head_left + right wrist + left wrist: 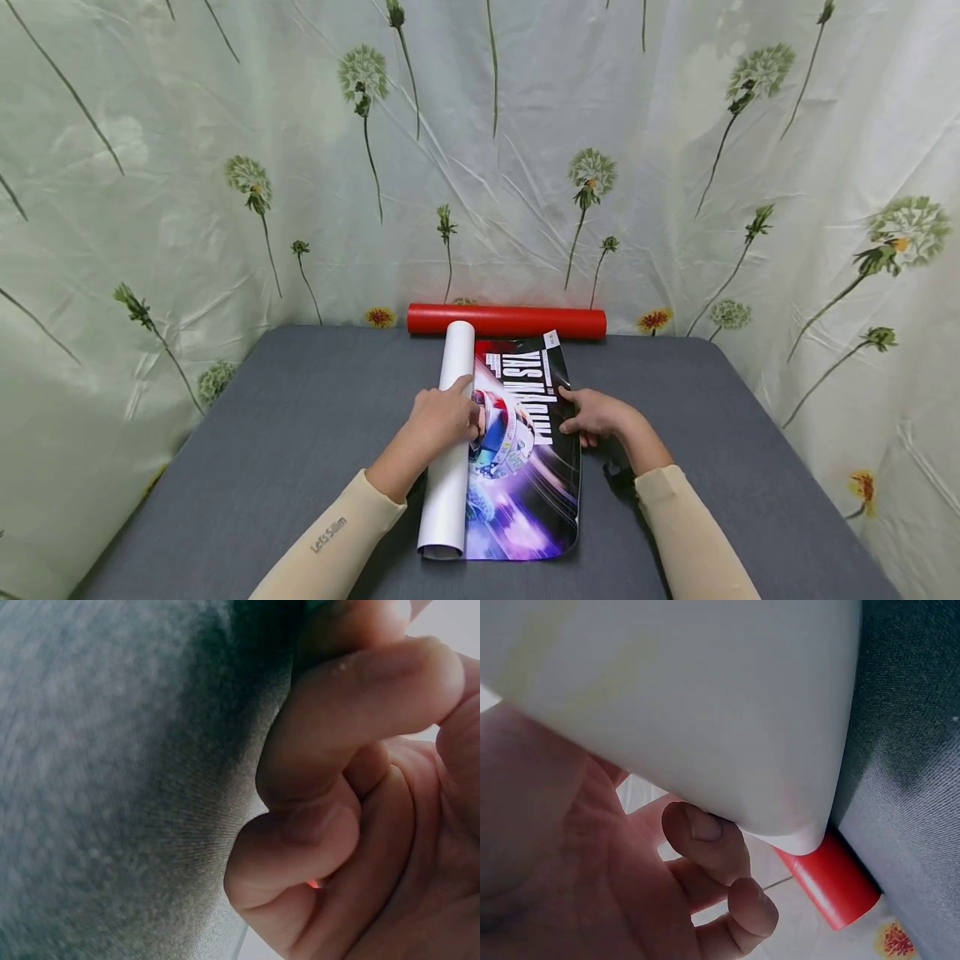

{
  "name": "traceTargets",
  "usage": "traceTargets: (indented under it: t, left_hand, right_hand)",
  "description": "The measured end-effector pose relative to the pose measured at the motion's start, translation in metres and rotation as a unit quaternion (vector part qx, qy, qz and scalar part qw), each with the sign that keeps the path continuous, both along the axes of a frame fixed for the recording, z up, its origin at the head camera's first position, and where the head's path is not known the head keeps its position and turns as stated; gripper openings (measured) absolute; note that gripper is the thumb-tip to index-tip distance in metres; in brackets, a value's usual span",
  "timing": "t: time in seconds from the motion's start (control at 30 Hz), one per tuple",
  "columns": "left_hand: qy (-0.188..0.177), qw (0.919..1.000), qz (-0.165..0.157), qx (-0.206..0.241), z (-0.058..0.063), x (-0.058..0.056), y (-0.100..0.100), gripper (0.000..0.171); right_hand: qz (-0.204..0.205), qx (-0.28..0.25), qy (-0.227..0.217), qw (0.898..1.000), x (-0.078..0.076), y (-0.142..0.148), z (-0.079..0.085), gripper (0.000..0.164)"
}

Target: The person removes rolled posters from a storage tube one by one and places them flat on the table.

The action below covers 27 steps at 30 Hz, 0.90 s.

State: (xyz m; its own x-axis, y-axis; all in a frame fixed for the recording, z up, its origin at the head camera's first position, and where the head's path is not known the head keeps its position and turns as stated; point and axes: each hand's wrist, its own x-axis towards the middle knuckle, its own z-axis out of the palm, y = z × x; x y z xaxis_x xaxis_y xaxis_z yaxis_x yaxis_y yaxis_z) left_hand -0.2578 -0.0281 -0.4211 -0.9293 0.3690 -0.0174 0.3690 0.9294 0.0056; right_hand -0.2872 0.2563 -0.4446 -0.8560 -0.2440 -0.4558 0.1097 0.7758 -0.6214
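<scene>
A glossy poster (517, 492) with white lettering and a helmet picture lies partly unrolled on the table. Its left side is still a white roll (442, 508), running away from me. Across the middle of that roll lies my left hand (442, 417), index finger extended along it and the other fingers curled at its side. In the left wrist view, bent fingertips (705, 832) meet the roll's edge. At the poster's right edge my right hand (603, 417) grips with thumb and index finger over the printed side. Its other fingers (300, 847) curl low by the grey cloth.
A red tube (510, 321) lies crosswise at the table's back edge, just behind the poster. Grey cloth covers the table (330, 400). Behind it hangs a pale curtain (487, 167) printed with dandelions. Something dark (618, 479) is by the right wrist.
</scene>
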Motion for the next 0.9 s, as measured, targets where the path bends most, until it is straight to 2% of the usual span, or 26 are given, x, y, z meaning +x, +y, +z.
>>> traceTargets:
  t: [0.3, 0.63, 0.73, 0.9]
  left_hand:
    - [-0.014, 0.9997, -0.011, -0.014, 0.0017, -0.003, 0.0002, 0.013]
    - [-0.021, 0.9998, 0.001, -0.002, -0.0016, 0.0012, -0.0038, 0.007]
    - [-0.009, 0.9999, 0.002, 0.004, -0.0022, 0.0006, -0.0048, 0.006]
    - [0.018, 0.9998, -0.007, 0.009, -0.0009, -0.0023, -0.0056, 0.014]
  right_hand:
    - [-0.001, -0.005, -0.005, 1.0, -0.0025, 0.002, 0.0015, 0.086]
    - [0.002, -0.007, -0.015, 1.0, 0.0008, 0.0016, -0.0008, 0.087]
    - [0.002, -0.001, -0.009, 1.0, 0.0011, 0.0027, -0.0008, 0.086]
    - [0.014, 0.008, 0.01, 1.0, 0.0001, 0.005, 0.0012, 0.084]
